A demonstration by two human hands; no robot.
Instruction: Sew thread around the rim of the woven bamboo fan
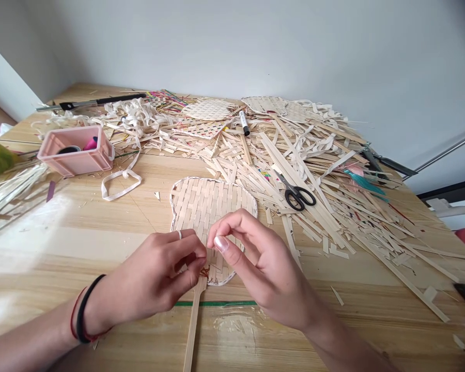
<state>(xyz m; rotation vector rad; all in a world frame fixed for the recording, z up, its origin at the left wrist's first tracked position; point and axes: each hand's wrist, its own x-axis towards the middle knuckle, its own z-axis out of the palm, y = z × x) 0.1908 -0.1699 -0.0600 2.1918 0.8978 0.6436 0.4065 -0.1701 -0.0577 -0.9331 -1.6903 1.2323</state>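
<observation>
A woven bamboo fan [213, 199] with a white bound edge lies flat on the table, its wooden handle [192, 325] towards me. Reddish thread stitches [204, 272] show where handle and weave meet. My left hand [155, 274] is above the fan's lower left part, thumb and fingers closed in a pinch. Close beside it, my right hand [265, 263] has thumb and index fingertips pressed together over the weave. Whatever either pinch holds is too small or hidden to name. Both hands cover part of the fan.
Black-handled scissors [299, 197] rest on a heap of loose bamboo strips [318, 155]. A pink plastic basket [77, 155] stands at the left near a white ribbon loop [122, 186]. A glue stick [244, 123] and more woven pieces [209, 109] lie towards the wall.
</observation>
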